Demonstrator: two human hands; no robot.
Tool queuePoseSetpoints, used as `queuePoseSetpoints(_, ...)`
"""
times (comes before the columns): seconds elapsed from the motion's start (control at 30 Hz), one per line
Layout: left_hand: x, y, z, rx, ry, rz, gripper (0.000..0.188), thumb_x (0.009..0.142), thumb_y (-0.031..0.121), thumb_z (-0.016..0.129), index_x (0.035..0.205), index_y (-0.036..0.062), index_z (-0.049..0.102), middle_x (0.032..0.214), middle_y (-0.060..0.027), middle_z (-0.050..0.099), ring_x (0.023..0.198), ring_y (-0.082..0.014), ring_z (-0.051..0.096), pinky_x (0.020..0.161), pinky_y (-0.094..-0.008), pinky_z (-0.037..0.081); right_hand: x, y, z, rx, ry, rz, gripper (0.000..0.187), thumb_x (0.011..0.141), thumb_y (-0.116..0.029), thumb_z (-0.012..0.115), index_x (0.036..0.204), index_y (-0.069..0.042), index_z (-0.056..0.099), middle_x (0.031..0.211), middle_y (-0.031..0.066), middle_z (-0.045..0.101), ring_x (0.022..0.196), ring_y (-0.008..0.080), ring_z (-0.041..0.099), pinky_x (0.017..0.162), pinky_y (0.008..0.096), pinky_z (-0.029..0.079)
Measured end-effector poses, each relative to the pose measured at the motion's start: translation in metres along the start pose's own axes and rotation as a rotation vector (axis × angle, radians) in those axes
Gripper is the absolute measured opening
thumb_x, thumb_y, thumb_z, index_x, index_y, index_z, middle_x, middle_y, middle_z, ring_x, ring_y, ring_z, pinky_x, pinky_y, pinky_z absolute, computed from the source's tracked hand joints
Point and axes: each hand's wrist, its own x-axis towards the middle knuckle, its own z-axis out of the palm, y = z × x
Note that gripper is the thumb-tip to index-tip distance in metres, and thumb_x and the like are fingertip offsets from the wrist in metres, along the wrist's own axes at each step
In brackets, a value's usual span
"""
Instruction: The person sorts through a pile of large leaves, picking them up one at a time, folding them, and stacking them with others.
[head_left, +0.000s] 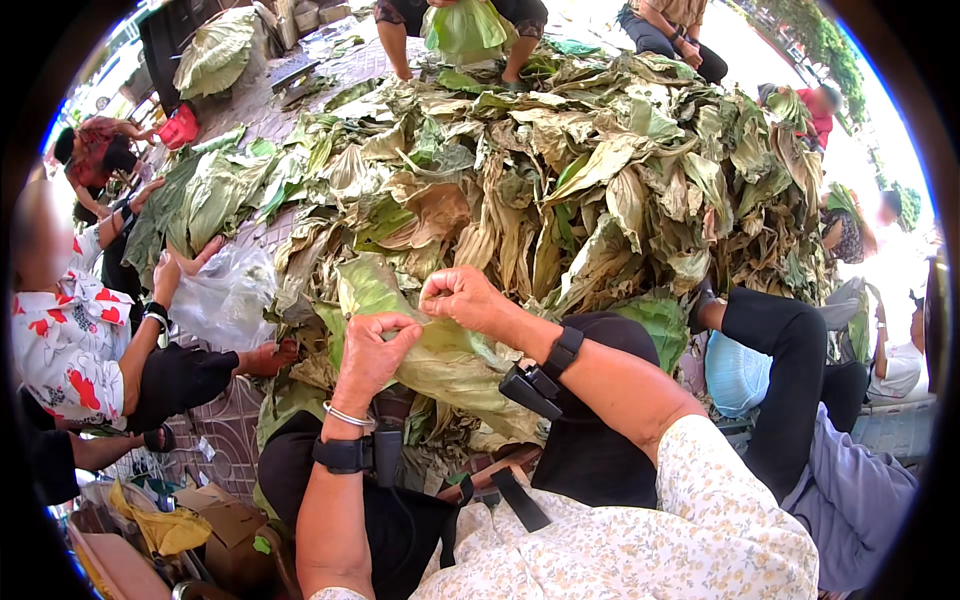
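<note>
Just above my lap, my left hand (pixel 375 350) is closed, its thumb pressed toward the curled fingers. Slightly farther off and to the right, my right hand (pixel 468 300) is closed in a pinch. What either hand grips, if anything, is too small or hidden to make out. Below and behind both hands spreads a large pale green dried leaf (pixel 465 378), partly covered by them. Beyond it rises a big heap of dry brown and green leaves (pixel 560 190).
At left, a person in a heart-print shirt (pixel 85 350) sits near a clear plastic bag (pixel 225 290). A cardboard box (pixel 232 535) stands at lower left. Close on my right are another person's bent leg (pixel 780 370) and a light blue bundle (pixel 737 375). More people sit around the heap.
</note>
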Motion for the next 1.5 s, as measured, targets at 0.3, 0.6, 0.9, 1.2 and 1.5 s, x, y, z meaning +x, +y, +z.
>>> queuePoseSetpoints(0.3,0.001,-0.007,0.005,0.132,0.041,0.167,0.013,0.076,0.009,0.064,0.081,-0.0031,0.063,0.067,-0.0100,0.061,0.061,-0.0148,0.056,0.060,-0.0286,0.045,0.003,-0.010,-0.004,0.203,0.072,0.042,0.030,0.086,-0.030,0.063,0.084,-0.001,0.065,0.072,-0.0036,0.057,0.066,0.0049,0.048,0.061,0.0204,0.039)
queuePoseSetpoints(0.6,0.000,-0.004,0.002,0.072,-0.024,0.011,0.017,0.074,0.011,0.067,0.077,-0.0058,0.063,0.061,-0.0067,0.060,0.059,-0.0084,0.052,0.058,-0.0260,0.044,0.002,-0.003,-0.016,-0.116,-0.256,-0.069,0.012,0.075,-0.011,0.071,0.081,-0.003,0.064,0.058,-0.0069,0.048,0.057,0.0028,0.039,0.051,0.0226,0.033)
queuePoseSetpoints(0.9,0.000,-0.013,0.009,0.264,0.025,0.146,0.021,0.074,0.013,0.072,0.074,-0.0057,0.062,0.056,-0.0041,0.056,0.054,-0.0074,0.046,0.050,-0.0266,0.038,-0.001,-0.004,-0.005,-0.345,-0.178,-0.162,0.007,0.076,-0.003,0.065,0.076,0.000,0.059,0.063,-0.0016,0.050,0.063,0.0051,0.041,0.056,0.0252,0.036)
queuePoseSetpoints(1.2,0.000,-0.004,0.010,-0.067,0.057,0.021,0.012,0.076,0.008,0.068,0.074,-0.0039,0.064,0.059,0.0010,0.055,0.057,-0.0041,0.047,0.052,-0.0223,0.040,0.001,0.004,0.005,0.188,0.031,0.074,0.010,0.080,-0.010,0.067,0.075,-0.004,0.062,0.069,-0.0035,0.056,0.062,0.0044,0.044,0.057,0.0231,0.038)
queuePoseSetpoints(1.5,0.001,-0.006,0.004,-0.002,0.037,0.044,0.013,0.075,0.007,0.066,0.077,-0.0049,0.063,0.061,-0.0051,0.060,0.056,-0.0071,0.053,0.055,-0.0235,0.044,0.000,-0.023,-0.013,-0.015,-0.019,0.082,0.035,0.083,-0.029,0.066,0.062,-0.005,0.051,0.058,-0.0061,0.042,0.057,0.0044,0.037,0.051,0.0249,0.032)
